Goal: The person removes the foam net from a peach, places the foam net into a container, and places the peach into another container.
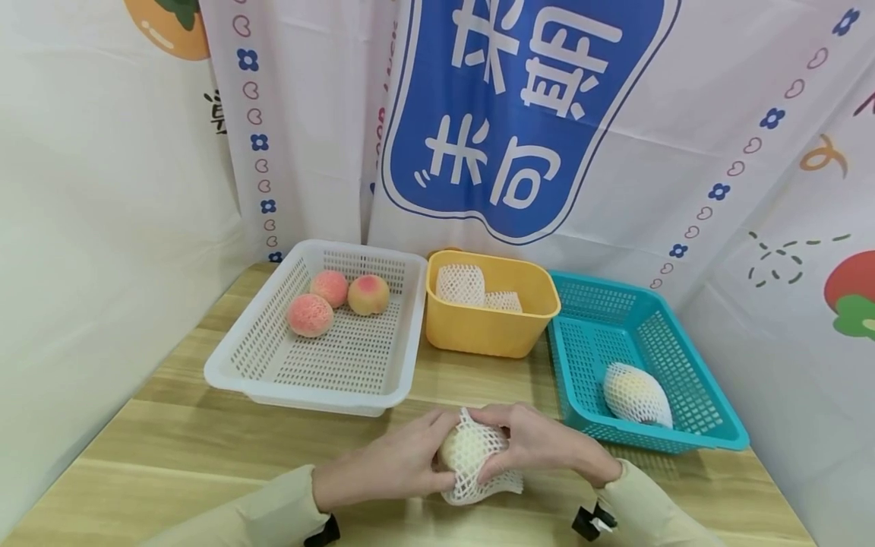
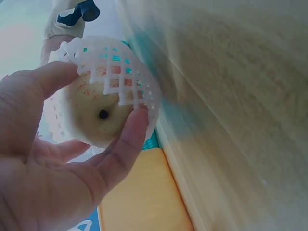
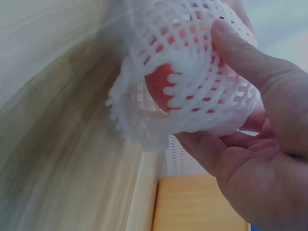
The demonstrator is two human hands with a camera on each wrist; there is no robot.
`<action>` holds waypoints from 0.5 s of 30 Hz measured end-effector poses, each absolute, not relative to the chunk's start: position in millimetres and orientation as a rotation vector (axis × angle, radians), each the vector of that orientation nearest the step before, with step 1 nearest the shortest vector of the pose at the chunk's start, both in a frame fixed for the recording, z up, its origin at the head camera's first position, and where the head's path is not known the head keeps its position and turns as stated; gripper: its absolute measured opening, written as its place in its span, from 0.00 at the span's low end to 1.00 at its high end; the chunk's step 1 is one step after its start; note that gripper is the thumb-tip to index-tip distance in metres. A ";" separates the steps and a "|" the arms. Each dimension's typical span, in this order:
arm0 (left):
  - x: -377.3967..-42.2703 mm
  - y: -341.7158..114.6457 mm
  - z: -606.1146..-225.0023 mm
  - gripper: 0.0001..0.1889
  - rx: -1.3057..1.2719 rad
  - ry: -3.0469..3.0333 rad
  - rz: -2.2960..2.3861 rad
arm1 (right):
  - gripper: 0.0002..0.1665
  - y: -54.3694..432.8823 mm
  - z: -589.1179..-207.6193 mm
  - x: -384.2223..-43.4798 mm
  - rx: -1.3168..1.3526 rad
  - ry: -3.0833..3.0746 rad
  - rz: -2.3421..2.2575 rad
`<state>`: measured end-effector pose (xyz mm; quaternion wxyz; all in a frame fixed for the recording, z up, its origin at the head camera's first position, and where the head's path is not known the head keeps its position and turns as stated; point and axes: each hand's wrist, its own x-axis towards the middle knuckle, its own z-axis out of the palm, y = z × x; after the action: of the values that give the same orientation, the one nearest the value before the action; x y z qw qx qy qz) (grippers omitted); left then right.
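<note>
In the head view, the left hand and right hand grip a pale peach in a white foam net from either side, over the bench. Beyond them, a white basket holds three peaches, a yellow bin holds foam nets, and a teal basket holds one netted fruit.

In the left wrist view, the left thumb and fingers curl around the peach, its bare end showing a dark spot.

In the right wrist view, the right thumb presses the net with fingers opposite; red skin shows through the net's ragged open end.
</note>
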<state>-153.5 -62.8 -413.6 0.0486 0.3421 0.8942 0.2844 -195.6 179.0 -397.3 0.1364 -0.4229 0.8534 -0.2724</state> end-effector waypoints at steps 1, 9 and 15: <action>-152.8 -62.6 -413.1 0.41 1.024 2.720 0.869 | 0.50 178.9 -397.2 -195.4 -1.223 2.465 -0.799; -149.9 -61.8 -410.7 0.43 0.973 2.717 0.881 | 0.46 176.7 -393.4 -193.9 -1.245 2.437 -0.843; -150.0 -61.7 -409.3 0.35 1.005 2.760 0.808 | 0.45 176.5 -392.5 -195.5 -1.208 2.354 -0.821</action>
<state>-150.0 -61.7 -409.3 0.0474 0.3295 0.9050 0.2650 -195.5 176.5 -392.5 0.1847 -0.4284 0.8352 -0.2912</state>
